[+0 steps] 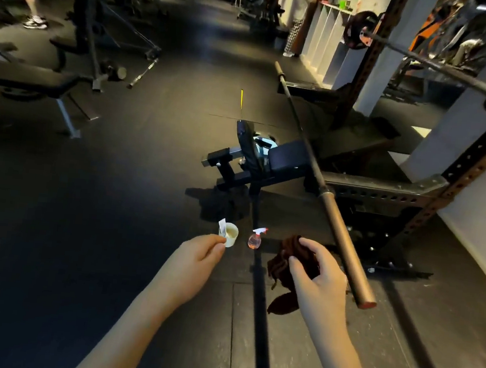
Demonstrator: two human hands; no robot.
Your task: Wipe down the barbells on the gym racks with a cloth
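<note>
On the dark rack (385,186) a long barbell (346,245) is laid, its thick end just beside the right hand (321,279). A dark red cloth (284,263) is gripped in that hand's curled fingers. The left hand (194,259) is loosely curled, with nothing seen in it. A cup (232,235) and a spray bottle (255,239) are set on the floor beyond.

Lower barbell (346,242): metal; sleeve bronze-brown, smooth, satin sheen; shaft darker, dull.
Upper barbell (442,70): dark metal, matt.
Cloth (284,263): dark red-brown fabric, soft, crumpled, matt.
Rack (384,192): perforated steel, worn brown-black paint, matt.
Floor (111,230): dark rubber-like tiles, matt, finely grained.
Cup (232,235): cream, matt; paper or plastic unclear.
Spray bottle (255,239): clear glossy plastic, white trigger head.
Bench pad (286,158): black upholstery, faint sheen.
</note>
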